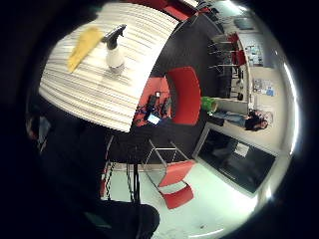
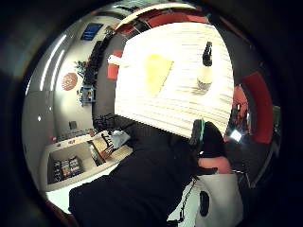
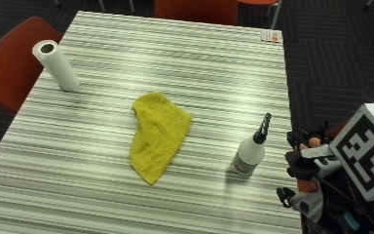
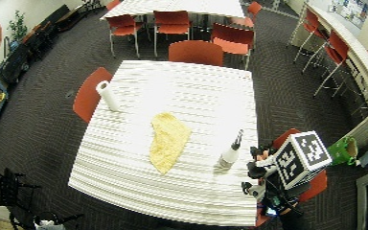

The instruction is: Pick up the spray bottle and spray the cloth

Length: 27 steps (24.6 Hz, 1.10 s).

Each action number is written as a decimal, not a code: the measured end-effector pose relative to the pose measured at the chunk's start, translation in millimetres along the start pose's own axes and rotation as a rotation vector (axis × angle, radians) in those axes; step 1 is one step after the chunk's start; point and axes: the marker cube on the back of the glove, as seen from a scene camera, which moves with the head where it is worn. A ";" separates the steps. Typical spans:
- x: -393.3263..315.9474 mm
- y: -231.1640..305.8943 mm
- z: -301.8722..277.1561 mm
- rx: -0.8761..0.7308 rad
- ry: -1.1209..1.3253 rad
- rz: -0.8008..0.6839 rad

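Note:
A white spray bottle with a black trigger head stands upright on the striped table, close to its right edge. The bottle also shows in the palm views and in the wide outside view. A crumpled yellow cloth lies flat near the table's middle, to the left of the bottle. My gloved right hand hovers just off the table's right edge, beside the bottle and apart from it. Its fingers are loosely curled and hold nothing.
A paper towel roll stands upright at the table's far left. A small card lies at the far right corner. Red chairs stand at the left and far sides.

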 end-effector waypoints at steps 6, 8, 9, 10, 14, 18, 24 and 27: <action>-2.3 -0.9 0.0 0.000 -0.002 -0.010; -2.0 -0.8 1.2 -0.005 0.001 -0.008; -1.8 -0.7 1.8 -0.007 0.003 -0.007; -1.8 -0.6 2.6 -0.009 0.004 -0.005; -2.2 0.0 5.7 -0.014 -0.005 -0.003; -0.5 -1.0 11.4 -0.008 -0.057 0.018; -7.4 -3.8 42.1 -0.015 -0.258 0.095; -11.2 -4.4 60.2 0.020 -0.456 0.158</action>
